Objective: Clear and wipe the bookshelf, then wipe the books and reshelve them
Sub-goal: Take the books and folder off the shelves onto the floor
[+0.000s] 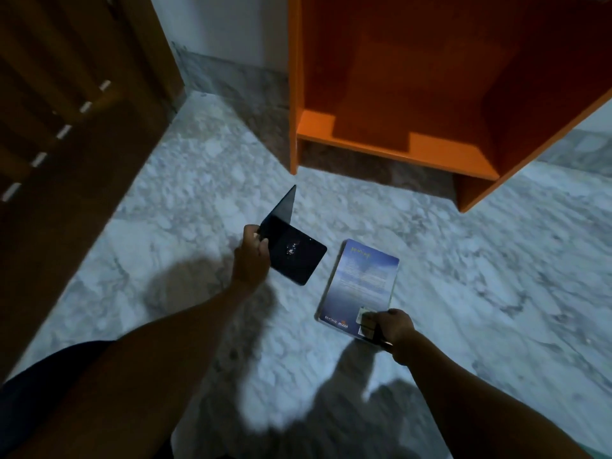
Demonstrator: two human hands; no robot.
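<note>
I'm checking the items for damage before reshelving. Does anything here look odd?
Yes: the black bookend gripped by the left hand has a pale scuffed patch on its flat plate. The blue book in the right hand looks intact.

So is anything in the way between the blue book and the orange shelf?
No, nothing visible is. The right hand holds the blue book above bare marble floor, and the orange shelf's bottom board looks open. The dark bookend in the left hand sits off to the side.

Empty orange bookshelf (397, 150), blue book (359, 286) held above floor
</note>
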